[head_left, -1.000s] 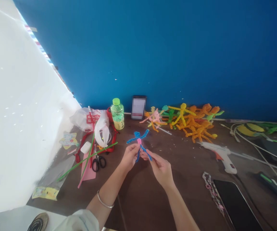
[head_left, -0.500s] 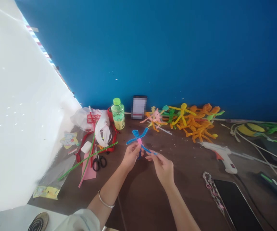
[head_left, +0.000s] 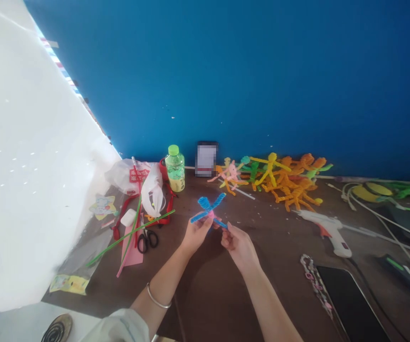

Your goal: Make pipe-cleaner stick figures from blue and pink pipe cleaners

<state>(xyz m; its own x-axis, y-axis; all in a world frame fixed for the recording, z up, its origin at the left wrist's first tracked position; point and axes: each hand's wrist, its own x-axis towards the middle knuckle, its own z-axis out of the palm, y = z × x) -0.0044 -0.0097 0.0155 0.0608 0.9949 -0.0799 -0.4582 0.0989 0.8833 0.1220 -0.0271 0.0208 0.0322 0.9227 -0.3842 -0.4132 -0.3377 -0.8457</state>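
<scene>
A blue pipe-cleaner figure [head_left: 205, 204] with a pink middle is held above the dark table. My left hand [head_left: 197, 232] pinches it at the pink part, thumb on top. The fingers of my right hand [head_left: 236, 241] are closed on the tip of its lower right blue limb. The looped head and two arms of the figure point up and outward. Its other leg is hidden by my left hand.
Black-handled scissors [head_left: 148, 241] and green pipe cleaners [head_left: 119, 241] lie to the left, near a green-capped bottle [head_left: 175, 168]. Orange pipe-cleaner figures [head_left: 293, 183] are heaped at the back right. A glue gun [head_left: 328, 228] and a phone [head_left: 350, 301] lie at right.
The blue figure has shifted slightly right and down with my left hand. My right hand has turned, its fingers curling more around the limb's end.
</scene>
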